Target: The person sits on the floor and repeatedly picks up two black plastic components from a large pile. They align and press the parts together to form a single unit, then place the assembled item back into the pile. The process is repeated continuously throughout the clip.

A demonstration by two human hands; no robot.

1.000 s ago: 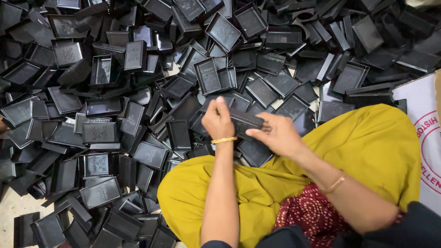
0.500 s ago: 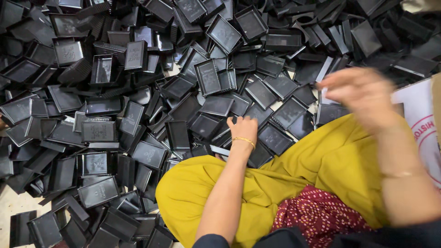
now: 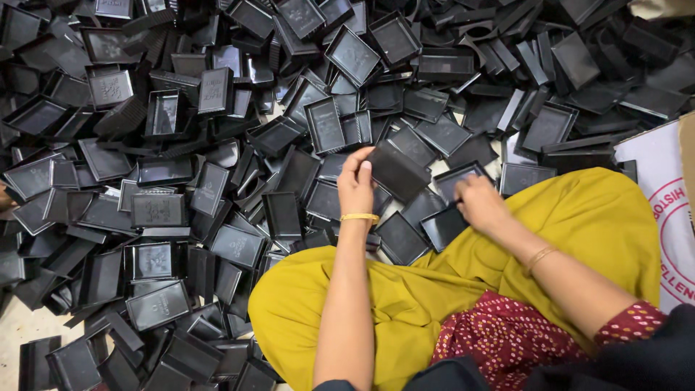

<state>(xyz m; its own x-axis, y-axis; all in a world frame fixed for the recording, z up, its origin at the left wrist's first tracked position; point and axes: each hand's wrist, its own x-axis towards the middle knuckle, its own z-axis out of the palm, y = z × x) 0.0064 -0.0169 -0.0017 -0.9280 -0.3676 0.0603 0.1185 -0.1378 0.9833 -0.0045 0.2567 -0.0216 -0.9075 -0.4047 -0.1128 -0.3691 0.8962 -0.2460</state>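
A person seated on the floor (image 3: pixel 22 329) lifts one black plastic tray (image 3: pixel 397 171) from the heap, the left hand (image 3: pixel 356 185) closed on its edge. The right hand (image 3: pixel 478 203) rests on another tray (image 3: pixel 443 226) just beside the yellow-clad knee (image 3: pixel 579 217); whether it is gripping cannot be told. Hundreds of loose trays (image 3: pixel 217 145) lie unsorted, covering nearly all the pale floor. A white sack (image 3: pixel 662 195) sits at the right edge.

Evenly and softly lit from above; faint sheen on the black trays (image 3: pixel 217 181); shadows shallow; sharp at centre; slightly stretched at the edges; mild blur on the right hand (image 3: pixel 479 203)
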